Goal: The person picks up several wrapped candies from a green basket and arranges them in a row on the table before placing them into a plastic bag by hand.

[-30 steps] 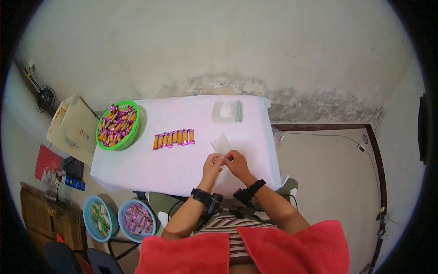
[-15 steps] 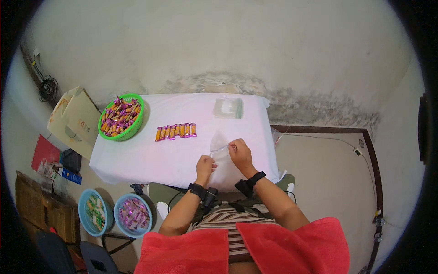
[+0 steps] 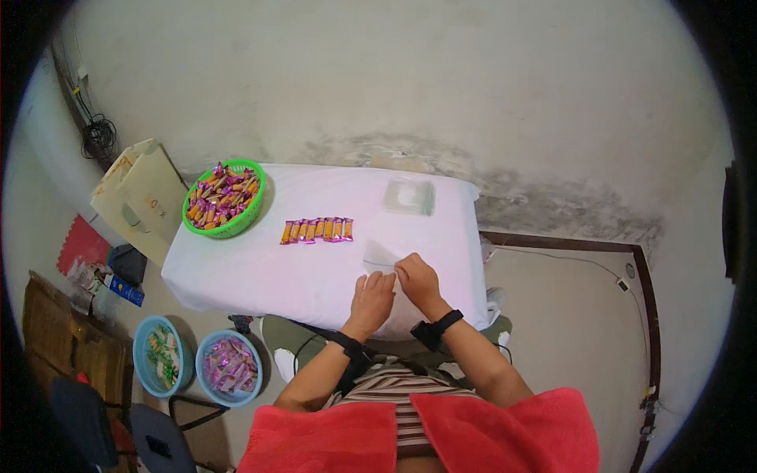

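Observation:
A clear plastic bag (image 3: 378, 253) is between my hands, over the near right part of the white-covered table. My right hand (image 3: 419, 283) pinches its edge, and my left hand (image 3: 372, 304) has its fingers closed at the same edge, close beside the right. Part of the bag is hidden under both hands. Beyond them, to the left, several wrapped snack bars (image 3: 317, 230) in orange and purple lie side by side in a row. A stack of clear bags (image 3: 409, 196) rests at the far right of the table.
A green basket (image 3: 229, 230) heaped with wrapped bars stands at the table's far left. Two blue basins (image 3: 188, 370) of wrapped items sit on the floor at left, near dark chairs (image 3: 163, 441). A cream box (image 3: 140, 201) stands beside the table.
My left hand has moved up and right along the bag and is now close to my right hand. The view has shifted slightly.

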Demonstrator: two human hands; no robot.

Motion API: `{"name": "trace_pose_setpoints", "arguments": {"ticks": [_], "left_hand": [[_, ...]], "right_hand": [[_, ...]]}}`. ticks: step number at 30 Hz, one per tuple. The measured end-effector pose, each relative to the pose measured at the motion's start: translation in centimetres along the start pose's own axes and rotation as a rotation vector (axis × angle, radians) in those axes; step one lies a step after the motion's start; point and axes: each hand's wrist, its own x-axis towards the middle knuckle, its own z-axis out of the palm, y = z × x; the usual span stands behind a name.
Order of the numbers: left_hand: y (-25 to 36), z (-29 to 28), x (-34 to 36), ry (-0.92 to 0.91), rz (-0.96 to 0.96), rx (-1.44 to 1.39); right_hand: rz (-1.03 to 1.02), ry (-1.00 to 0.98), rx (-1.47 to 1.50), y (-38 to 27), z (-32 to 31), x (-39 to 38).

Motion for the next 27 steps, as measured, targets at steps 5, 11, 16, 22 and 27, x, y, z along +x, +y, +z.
{"name": "trace_pose_setpoints", "arguments": {"ticks": [5, 11, 16, 22, 27], "left_hand": [[-2.6, 4.0, 0.6, -0.403, -0.038, 0.125], [-1.2, 0.6, 10.2, 0.031, -0.033, 0.079], [-1.8, 5.9, 9.6, 0.134, -0.051, -0.07], [-4.4, 17.3, 2.1, -0.303, 0.072, -0.279], [-3.7, 14.9, 6.8, 0.035, -0.074, -0.094]], "right_hand": [[0.023, -0.054, 0.022, 1.8, 1.2, -0.5], [-0.307, 0.195, -0.126, -0.2, -4.2, 11.1], [-0.218, 0.053, -0.227, 2.0, -4.2, 8.6], [0.126, -0.042, -0.254, 10.8, 3.9, -4.8], [-0.054, 0.029, -0.214, 10.1, 2.2, 1.2]]}}
